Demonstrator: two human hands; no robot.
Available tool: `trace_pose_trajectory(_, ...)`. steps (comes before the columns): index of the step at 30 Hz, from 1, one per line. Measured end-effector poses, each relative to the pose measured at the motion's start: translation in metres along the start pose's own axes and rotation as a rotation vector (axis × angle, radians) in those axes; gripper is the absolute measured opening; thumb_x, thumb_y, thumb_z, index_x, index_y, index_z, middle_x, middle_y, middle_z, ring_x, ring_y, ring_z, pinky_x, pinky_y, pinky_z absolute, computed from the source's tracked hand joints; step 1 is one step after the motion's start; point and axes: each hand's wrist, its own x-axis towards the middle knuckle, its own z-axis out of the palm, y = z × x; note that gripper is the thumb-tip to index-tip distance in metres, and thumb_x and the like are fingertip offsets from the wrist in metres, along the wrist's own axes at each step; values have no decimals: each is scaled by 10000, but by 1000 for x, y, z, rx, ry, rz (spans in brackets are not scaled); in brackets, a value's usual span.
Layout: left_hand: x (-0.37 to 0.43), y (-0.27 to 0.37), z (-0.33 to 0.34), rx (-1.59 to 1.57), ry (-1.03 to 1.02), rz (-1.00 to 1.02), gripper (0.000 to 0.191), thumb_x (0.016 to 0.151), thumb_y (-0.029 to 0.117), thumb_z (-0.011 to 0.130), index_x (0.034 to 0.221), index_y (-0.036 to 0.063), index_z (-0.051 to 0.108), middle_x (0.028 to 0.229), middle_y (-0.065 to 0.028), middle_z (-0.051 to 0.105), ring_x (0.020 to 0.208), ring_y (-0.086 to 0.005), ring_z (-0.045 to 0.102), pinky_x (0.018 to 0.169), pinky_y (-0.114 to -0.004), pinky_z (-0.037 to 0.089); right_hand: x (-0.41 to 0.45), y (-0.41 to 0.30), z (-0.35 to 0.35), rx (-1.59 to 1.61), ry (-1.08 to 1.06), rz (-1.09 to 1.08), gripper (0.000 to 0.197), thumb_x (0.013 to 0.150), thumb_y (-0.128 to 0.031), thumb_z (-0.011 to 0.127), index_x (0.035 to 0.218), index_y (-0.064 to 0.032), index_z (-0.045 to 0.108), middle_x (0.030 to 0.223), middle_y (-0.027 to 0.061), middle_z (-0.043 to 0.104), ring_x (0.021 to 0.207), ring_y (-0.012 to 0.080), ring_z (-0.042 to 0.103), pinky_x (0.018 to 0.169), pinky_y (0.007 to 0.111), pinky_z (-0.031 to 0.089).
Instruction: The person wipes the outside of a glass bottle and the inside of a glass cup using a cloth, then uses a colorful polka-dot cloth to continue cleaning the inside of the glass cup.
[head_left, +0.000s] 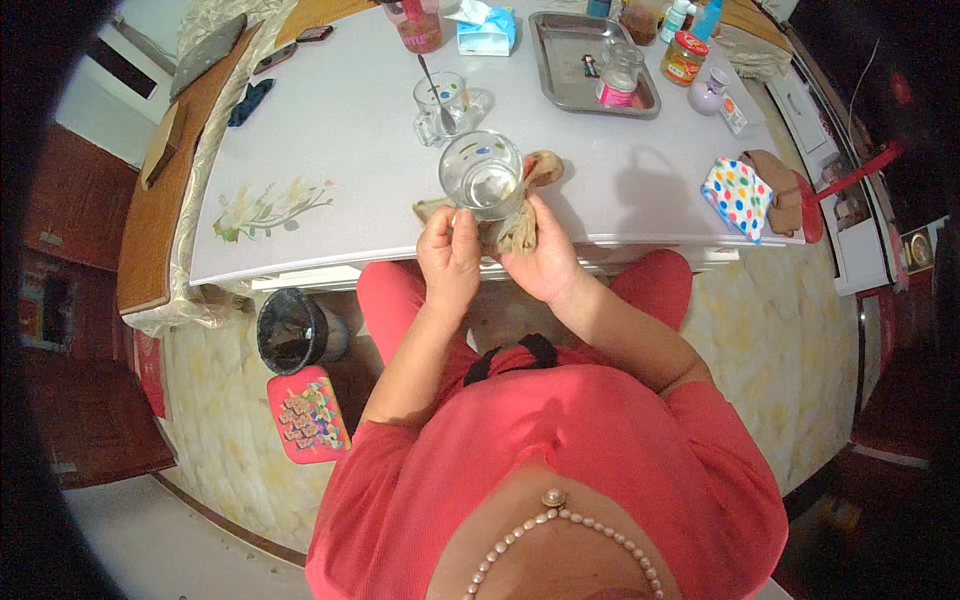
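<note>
A clear glass mug (481, 171) with coloured spots is held above the front edge of the white table. My left hand (450, 251) pinches it at its lower left, probably by the handle, which my fingers mostly hide. Against the glass's right side and underside, my right hand (541, 253) presses a tan cloth (517, 232). One bunched end of the cloth sticks out at the upper right. Just beyond stands a second glass mug (442, 105), with a metal spoon (439, 97) leaning in it.
A metal tray (547, 75) bearing a glass jar (620, 75) lies at the back right, near a red-lidded jar (684, 58) and a small vase (708, 91). A tissue pack (486, 31) is at the back. Dotted cloth (737, 196) lies right. A bin (292, 330) and pink stool (309, 416) stand below left.
</note>
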Motion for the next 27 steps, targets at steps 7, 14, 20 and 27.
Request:
trace_pose_trajectory(7,0,-5,-8,36,-18,25,257,912,240,493,709,90,448,596,52,419,480,-23,345,407,-174,290,-5,-43,-17,-855,166,-135,357,900,-247,483,1204,-66,442,1124,88,519,1059,214,488,907,351,394)
trace_pose_trajectory(14,0,-6,-10,29,22,-75,284,919,269,474,692,103,434,568,48,406,443,-24,334,369,-182,269,-21,-205,-80,-2444,627,-1033,520,772,-292,620,1210,-64,459,1217,182,470,1136,333,425,938,407,353)
trace_pose_trajectory(20,3,-1,3,-184,19,-271,306,918,308,468,682,117,433,547,49,377,438,-28,308,361,-183,246,-82,-269,-145,-2617,1074,-505,413,793,-269,601,1155,-88,525,1091,158,560,994,316,526,865,389,403)
trace_pose_trajectory(27,-1,-1,25,-233,32,-287,301,920,329,447,702,123,418,528,46,327,411,-44,256,329,-193,204,-74,-131,-7,-1491,800,-770,272,873,-180,544,1077,0,535,925,20,552,813,95,504,712,251,428)
